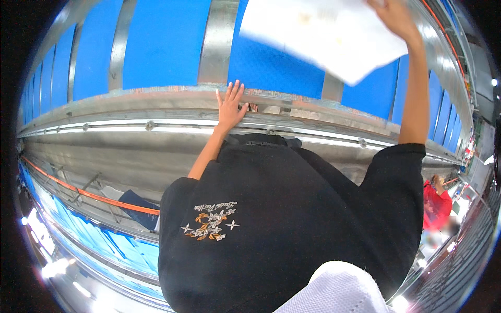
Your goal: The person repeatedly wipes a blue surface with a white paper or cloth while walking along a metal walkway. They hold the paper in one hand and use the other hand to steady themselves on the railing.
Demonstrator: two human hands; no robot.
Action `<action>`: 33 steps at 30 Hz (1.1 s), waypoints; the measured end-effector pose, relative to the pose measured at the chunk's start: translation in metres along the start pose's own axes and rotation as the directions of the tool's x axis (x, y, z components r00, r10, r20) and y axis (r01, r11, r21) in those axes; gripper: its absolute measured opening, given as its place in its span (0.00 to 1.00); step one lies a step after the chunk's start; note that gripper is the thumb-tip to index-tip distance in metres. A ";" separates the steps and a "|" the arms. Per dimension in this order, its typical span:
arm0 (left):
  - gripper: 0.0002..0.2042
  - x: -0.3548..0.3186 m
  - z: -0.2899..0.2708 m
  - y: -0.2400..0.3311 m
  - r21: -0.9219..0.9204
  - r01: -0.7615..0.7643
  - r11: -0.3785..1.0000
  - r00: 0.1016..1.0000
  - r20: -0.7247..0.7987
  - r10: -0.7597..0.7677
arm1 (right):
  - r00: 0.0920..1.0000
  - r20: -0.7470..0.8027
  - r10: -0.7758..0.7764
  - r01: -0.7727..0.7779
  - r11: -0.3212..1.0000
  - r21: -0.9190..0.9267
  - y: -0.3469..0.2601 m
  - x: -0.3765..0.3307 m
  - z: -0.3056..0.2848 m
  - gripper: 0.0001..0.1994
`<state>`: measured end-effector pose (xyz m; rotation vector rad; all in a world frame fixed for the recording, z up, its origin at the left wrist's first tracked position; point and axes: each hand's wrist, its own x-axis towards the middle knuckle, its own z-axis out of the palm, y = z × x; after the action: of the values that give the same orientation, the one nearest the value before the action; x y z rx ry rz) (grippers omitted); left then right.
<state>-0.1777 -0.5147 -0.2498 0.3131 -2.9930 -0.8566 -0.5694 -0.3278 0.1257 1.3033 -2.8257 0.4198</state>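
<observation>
My left hand (pixel 229 107) lies flat with its fingers spread on the near metal edge (pixel 182 96) of a long table, beside a blue panel. Nothing is in it. Raised over the far right, my right hand (pixel 392 19) grips a corner of a thin white sheet (pixel 313 39); its fingertips are partly cut off by the top of the view. The sheet hangs tilted above the blue panels (pixel 282 68) and hides parts of them. Motion blurs it, so I cannot tell cloth from paper. Faint yellowish marks show on its surface.
Metal strips (pixel 216 41) separate the row of blue panels. A rail with rollers (pixel 201 125) runs along the table's near side. Behind me, left, an orange tube (pixel 88 190) passes a dark blue item (pixel 136 208). A person in red (pixel 436 206) is at the right.
</observation>
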 end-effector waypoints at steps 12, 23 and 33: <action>0.35 -0.013 0.002 -0.007 -0.071 -0.019 0.997 0.995 -0.101 0.012 | 0.723 0.616 -0.312 0.218 0.950 0.225 -0.067 -0.043 0.053 0.17; 0.34 -0.004 -0.006 0.000 -0.053 0.018 0.998 0.999 -0.036 -0.019 | 0.986 -0.159 -0.039 0.008 0.981 -0.193 0.034 0.003 0.042 0.17; 0.35 0.001 0.007 -0.003 -0.009 -0.020 1.000 0.999 0.026 0.021 | 0.978 0.038 -0.206 0.209 0.969 -0.129 0.013 0.003 0.027 0.16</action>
<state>-0.1788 -0.5133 -0.2577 0.2726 -3.0105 -0.8781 -0.5783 -0.3282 0.0972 1.5634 -2.6442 0.2099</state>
